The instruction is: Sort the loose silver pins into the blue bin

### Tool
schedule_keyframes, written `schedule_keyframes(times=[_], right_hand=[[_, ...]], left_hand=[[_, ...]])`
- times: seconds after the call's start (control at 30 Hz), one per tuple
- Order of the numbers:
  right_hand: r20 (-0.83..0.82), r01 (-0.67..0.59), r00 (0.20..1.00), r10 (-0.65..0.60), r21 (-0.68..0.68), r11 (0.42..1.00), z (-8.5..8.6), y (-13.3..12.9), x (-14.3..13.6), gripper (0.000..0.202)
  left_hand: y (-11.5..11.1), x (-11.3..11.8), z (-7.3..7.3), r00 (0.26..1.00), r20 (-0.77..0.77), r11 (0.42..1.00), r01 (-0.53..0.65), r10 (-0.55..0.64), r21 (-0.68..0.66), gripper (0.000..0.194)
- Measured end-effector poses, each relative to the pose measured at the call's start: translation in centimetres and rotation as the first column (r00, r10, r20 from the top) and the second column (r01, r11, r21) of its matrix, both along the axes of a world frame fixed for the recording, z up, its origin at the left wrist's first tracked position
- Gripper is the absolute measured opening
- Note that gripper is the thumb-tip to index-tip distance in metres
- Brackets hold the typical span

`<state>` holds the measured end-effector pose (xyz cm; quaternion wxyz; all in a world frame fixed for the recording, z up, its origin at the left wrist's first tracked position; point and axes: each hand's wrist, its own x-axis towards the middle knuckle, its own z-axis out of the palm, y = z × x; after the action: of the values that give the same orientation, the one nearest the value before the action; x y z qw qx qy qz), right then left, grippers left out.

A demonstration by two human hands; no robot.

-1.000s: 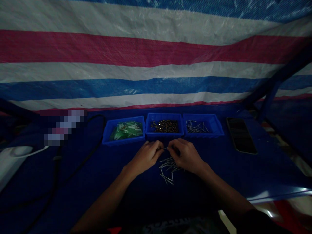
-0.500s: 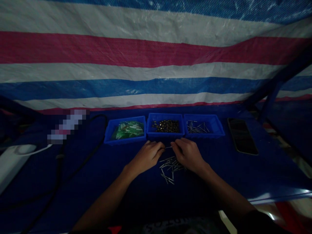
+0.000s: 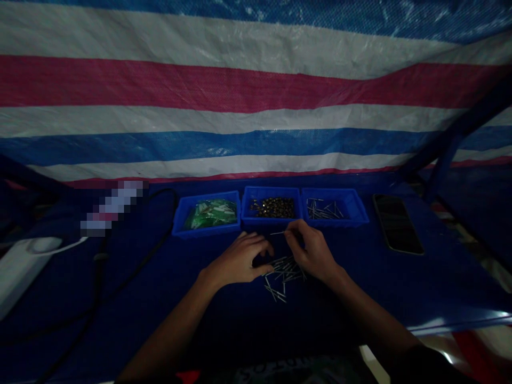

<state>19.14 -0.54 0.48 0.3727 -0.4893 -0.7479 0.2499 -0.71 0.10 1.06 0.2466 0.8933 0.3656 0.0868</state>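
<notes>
Between its thumb and fingers my right hand [image 3: 311, 248] pinches a thin metal pin [image 3: 277, 233], which points left. My left hand [image 3: 243, 260] is open, thumb and fingers apart, its thumb at the left edge of a loose pile of metal pins [image 3: 285, 271] on the blue table. Just beyond the hands stand three blue bins in a row. The left bin [image 3: 206, 232] holds a clear bag with green and white contents. Small dark brassy pieces [image 3: 276, 207] fill part of the middle bin [image 3: 272, 221]. More metal pins [image 3: 324, 209] lie in the right bin [image 3: 354, 208].
A phone [image 3: 398, 224] lies on the table [image 3: 344, 330] to the right. At the left are a white power strip [image 3: 26, 266], black cables [image 3: 138, 269] and a blurred-out object [image 3: 114, 208]. A striped tarp [image 3: 256, 90] hangs behind the table.
My left hand has let go of the pin's left end and opened, its thumb dropping toward the pile. My right hand keeps the pin and has moved slightly up.
</notes>
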Motion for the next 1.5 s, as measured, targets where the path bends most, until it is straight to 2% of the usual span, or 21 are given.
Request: schedule_keyframes(times=[0.13, 0.23, 0.43, 0.53, 0.6, 0.73, 0.9, 1.0, 1.07, 1.13, 1.23, 1.37, 1.5], right_hand=[[-0.087, 0.087, 0.993, -0.083, 0.048, 0.995, 0.2, 0.0, 0.0, 0.006], [-0.164, 0.226, 0.965, -0.207, 0.109, 0.968, 0.4, 0.1, 0.2, 0.007], [-0.370, 0.570, 0.782, -0.501, 0.100, 0.816, 0.6, 1.1, 2.1, 0.014], [-0.405, 0.637, 0.722, -0.562, 0.071, 0.768, 0.4, 1.8, 3.2, 0.018], [-0.418, 0.645, 0.709, -0.567, 0.059, 0.762, 0.4, 2.0, 3.5, 0.020], [-0.440, 0.591, 0.737, -0.513, 0.051, 0.805, 0.6, 1.9, 3.0, 0.017], [-0.320, 0.447, 0.864, -0.390, 0.129, 0.885, 0.6, 0.7, 1.5, 0.010], [-0.170, 0.245, 0.962, -0.215, 0.175, 0.954, 0.5, 0.0, 0.5, 0.009], [-0.075, 0.083, 0.995, -0.072, 0.161, 0.983, 0.3, -0.2, 0.0, 0.011], [0.023, -0.037, 0.999, 0.035, 0.116, 0.993, 0.0, -0.3, -0.4, 0.013], [0.217, -0.142, 0.967, 0.136, 0.013, 0.990, -0.5, -0.2, -0.6, 0.015], [0.399, -0.162, 0.900, 0.175, -0.066, 0.985, -0.8, -0.1, -0.6, 0.013], [0.419, -0.187, 0.886, 0.197, -0.066, 0.980, -0.8, -0.2, -0.7, 0.009]], left_hand=[[0.0, -0.3, 0.4, 1.000, -0.003, 0.999, 0.011, -0.011, -0.032, 0.015], [0.1, -0.2, 0.2, 1.000, 0.010, 0.999, 0.002, -0.002, -0.038, 0.006], [0.2, 0.1, -0.5, 0.999, -0.001, 0.999, -0.035, 0.035, -0.016, 0.007], [0.1, 0.2, -0.5, 0.999, 0.004, 0.999, -0.045, 0.045, -0.013, 0.007], [0.1, 0.2, -0.4, 0.999, 0.010, 0.999, -0.043, 0.043, -0.013, 0.007], [0.1, 0.1, -0.3, 0.999, 0.014, 0.999, -0.039, 0.039, -0.016, 0.007], [0.1, 0.1, -0.5, 0.999, 0.033, 0.999, -0.040, 0.040, -0.004, 0.010], [0.1, 0.0, -0.6, 0.998, 0.030, 0.998, -0.053, 0.053, 0.014, 0.011], [0.1, -0.1, -0.7, 0.998, 0.011, 0.998, -0.059, 0.059, 0.036, 0.011], [0.0, -0.3, -0.7, 0.997, -0.015, 0.995, -0.072, 0.073, 0.071, 0.010], [0.1, -0.4, -0.7, 0.993, -0.045, 0.986, -0.107, 0.114, 0.128, 0.007], [0.2, -0.4, -0.7, 0.988, -0.092, 0.980, -0.104, 0.121, 0.168, 0.009], [0.2, -0.3, -1.0, 0.984, -0.098, 0.977, -0.133, 0.151, 0.166, 0.009]])
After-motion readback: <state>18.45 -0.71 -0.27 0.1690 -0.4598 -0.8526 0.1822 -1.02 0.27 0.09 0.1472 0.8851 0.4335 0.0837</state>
